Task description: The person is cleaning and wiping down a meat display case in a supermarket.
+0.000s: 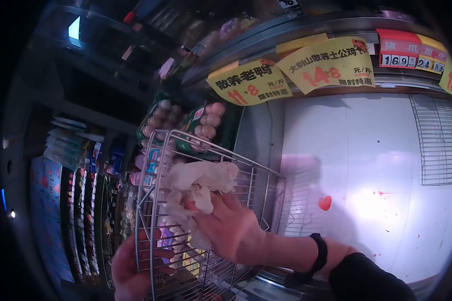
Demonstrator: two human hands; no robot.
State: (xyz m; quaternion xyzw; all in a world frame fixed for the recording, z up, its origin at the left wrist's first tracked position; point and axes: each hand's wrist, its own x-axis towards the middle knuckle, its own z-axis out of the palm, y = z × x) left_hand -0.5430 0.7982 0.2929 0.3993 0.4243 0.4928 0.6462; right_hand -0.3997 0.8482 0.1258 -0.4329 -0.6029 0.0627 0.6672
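A pale crumpled cloth [201, 175] is bunched in my right hand [228, 228], whose fingers press it against the bars of a wire rack [211, 145]. My right wrist wears a black band. At the lower left, my left hand [130, 266] grips the rack's side, its fingers wrapped around the metal bars. The rack is tilted and stands between me and the shelves. Beneath it, parts of colourful packages show through the wires.
Egg packs [208, 123] sit behind the rack. Yellow price signs [331, 65] hang along the shelf edge above. To the right lies a white surface [346, 150] with red stains, and another wire grid [439, 140]. Stocked shelves and a patterned blue box [47, 215] are at left.
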